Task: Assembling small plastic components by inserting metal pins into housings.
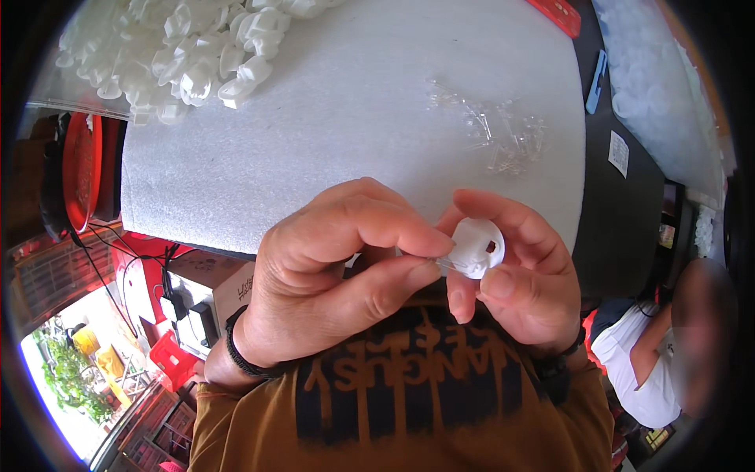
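Note:
Between the thumb and fingers of my right hand sits a small round white plastic part with a dark hole near its edge. My left hand pinches a thin, clear, wire-like piece between thumb and forefinger, close against the left side of the white part. Whether the piece goes into the part cannot be made out. Both hands are held up in front of my chest, at the near edge of the table. Beyond them on the white foam sheet lies a loose scatter of similar thin clear pieces with fine legs.
A large heap of white plastic parts fills the far left. At the far right are a red object, a blue-handled tool, a paper label and a clear bag of white parts. A person in white is at the right.

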The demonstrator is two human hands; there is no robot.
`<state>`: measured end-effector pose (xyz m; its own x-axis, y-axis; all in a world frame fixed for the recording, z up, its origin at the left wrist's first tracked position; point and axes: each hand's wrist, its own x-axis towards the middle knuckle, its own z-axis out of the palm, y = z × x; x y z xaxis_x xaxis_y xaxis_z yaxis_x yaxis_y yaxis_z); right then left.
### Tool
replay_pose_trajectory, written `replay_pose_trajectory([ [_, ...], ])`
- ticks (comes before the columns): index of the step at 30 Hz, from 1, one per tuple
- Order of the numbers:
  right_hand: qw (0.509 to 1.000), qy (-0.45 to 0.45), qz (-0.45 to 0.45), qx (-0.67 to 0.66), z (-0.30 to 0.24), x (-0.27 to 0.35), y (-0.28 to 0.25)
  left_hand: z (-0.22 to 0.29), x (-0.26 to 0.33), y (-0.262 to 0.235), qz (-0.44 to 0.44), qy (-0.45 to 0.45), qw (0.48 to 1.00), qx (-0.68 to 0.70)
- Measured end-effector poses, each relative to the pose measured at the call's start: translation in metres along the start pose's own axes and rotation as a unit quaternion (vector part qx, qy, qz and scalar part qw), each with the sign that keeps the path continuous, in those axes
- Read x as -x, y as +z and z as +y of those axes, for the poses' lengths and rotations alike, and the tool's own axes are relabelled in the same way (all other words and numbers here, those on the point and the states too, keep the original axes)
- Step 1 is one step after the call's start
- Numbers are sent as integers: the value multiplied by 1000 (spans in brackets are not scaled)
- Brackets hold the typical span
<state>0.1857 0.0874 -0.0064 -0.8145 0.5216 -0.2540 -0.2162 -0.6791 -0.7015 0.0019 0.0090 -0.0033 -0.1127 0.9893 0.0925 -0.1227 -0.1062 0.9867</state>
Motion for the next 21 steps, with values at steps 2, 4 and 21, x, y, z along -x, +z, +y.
replay_pose_trajectory([
  [2,1000,7,5,-9,1,-1,2,0,2,0,17,-9,1000,11],
  [4,1000,11,10,-12,2,-2,3,-1,2,-1,10,7,1000,3],
  [21,998,50,-16,-43,-4,0,-2,0,0,-1,-26,-6,1000,-5],
])
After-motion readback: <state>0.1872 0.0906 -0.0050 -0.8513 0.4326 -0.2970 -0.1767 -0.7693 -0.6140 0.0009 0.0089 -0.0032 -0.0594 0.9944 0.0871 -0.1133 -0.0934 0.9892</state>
